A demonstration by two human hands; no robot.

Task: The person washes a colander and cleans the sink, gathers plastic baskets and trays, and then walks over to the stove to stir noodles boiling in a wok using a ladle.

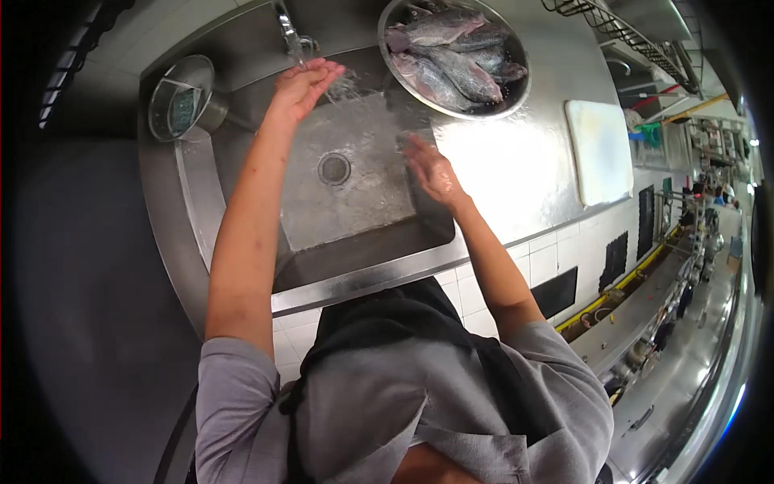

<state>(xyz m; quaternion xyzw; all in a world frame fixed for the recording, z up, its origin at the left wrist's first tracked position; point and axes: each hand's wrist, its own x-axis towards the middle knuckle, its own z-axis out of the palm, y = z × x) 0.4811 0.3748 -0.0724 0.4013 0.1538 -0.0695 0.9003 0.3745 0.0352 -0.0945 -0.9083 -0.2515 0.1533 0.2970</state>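
Note:
My left hand (pixel 306 87) is under the running faucet (pixel 292 36), fingers stretched out, with water splashing off it. Over the right side of the metal sink (pixel 355 206), my right hand (pixel 433 171) hangs wet with its fingers apart and slightly blurred. Neither hand holds anything. Below them the round drain (pixel 334 168) shows in the sink's floor. A steel bowl (pixel 472 115) of several whole fish (pixel 451 60) rests on the counter at the sink's upper right, beyond my right hand.
A metal container (pixel 211 113) with a green scouring pad (pixel 185 111) stands at the sink's left corner. On the steel counter (pixel 516 177) to the right lies a white cutting board (pixel 600 152). A wire rack (pixel 621 32) hangs at the upper right. Farther right runs a long kitchen counter with cookware.

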